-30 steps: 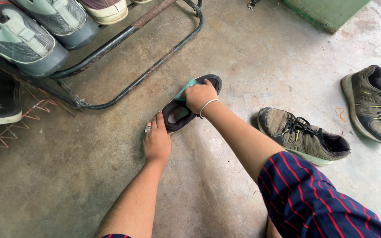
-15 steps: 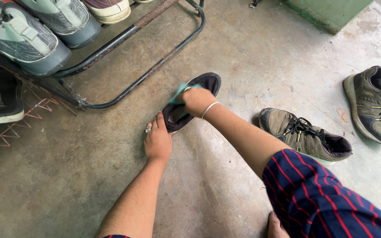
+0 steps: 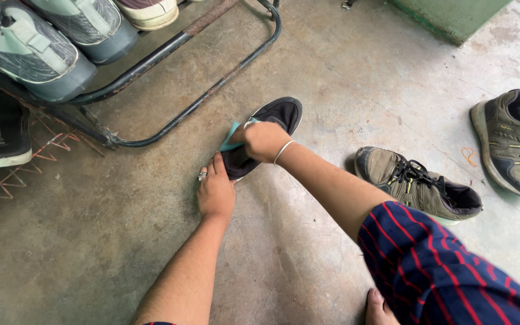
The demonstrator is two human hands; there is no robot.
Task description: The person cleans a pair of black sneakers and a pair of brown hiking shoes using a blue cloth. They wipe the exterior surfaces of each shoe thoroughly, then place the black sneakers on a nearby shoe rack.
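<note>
A black shoe (image 3: 278, 114) lies on the concrete floor beside a metal shoe rack. My right hand (image 3: 264, 141) presses a teal cloth (image 3: 231, 138) onto the middle of the shoe; a silver bangle circles that wrist. My left hand (image 3: 215, 191), wearing a ring, rests on the floor at the shoe's near end, fingers touching its heel edge and steadying it. Most of the cloth is hidden under my right hand.
The black tubular shoe rack (image 3: 194, 99) holds grey and white shoes at upper left. Two olive-grey laced sneakers (image 3: 419, 183) (image 3: 513, 144) lie on the floor to the right. A green wall base (image 3: 452, 18) is at the top. My striped-trouser knee fills the lower right.
My right hand has slid the teal cloth back along the black shoe, from its toe end towards the middle. My left hand stays at the heel.
</note>
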